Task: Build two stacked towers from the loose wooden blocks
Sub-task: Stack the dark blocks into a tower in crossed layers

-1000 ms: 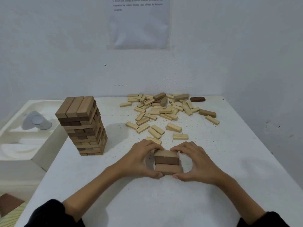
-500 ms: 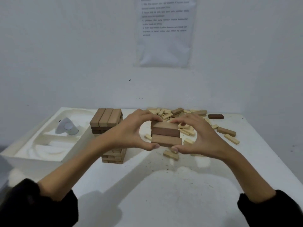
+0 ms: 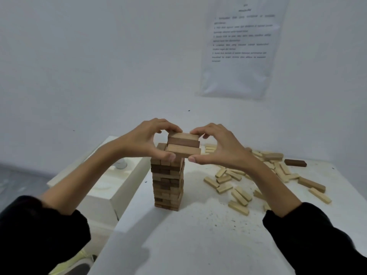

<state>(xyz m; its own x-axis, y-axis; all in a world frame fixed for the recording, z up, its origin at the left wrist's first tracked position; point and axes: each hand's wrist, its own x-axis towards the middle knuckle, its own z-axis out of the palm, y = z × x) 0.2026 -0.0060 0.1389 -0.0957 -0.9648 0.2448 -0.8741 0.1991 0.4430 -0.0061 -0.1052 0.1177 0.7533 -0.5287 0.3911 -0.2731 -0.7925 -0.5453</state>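
Note:
A tall tower of wooden blocks (image 3: 167,183) stands on the white table (image 3: 198,235), left of centre. Both hands hold a row of three blocks (image 3: 183,144), two light with a dark one between, just above the tower's top and shifted a little to its right. My left hand (image 3: 148,141) grips the row's left end with fingers over the top and thumb below. My right hand (image 3: 220,148) grips the right end the same way. Loose wooden blocks (image 3: 258,175) lie scattered on the table to the right.
A white moulded tray (image 3: 111,181) with a small grey object (image 3: 121,164) sits against the table's left edge. A printed sheet (image 3: 242,46) hangs on the wall behind. One dark brown block (image 3: 295,162) lies at the far right of the pile.
Both hands lifted the three-block row off the table and carried it up and left, over the top of the tower. The head view swung left and up.

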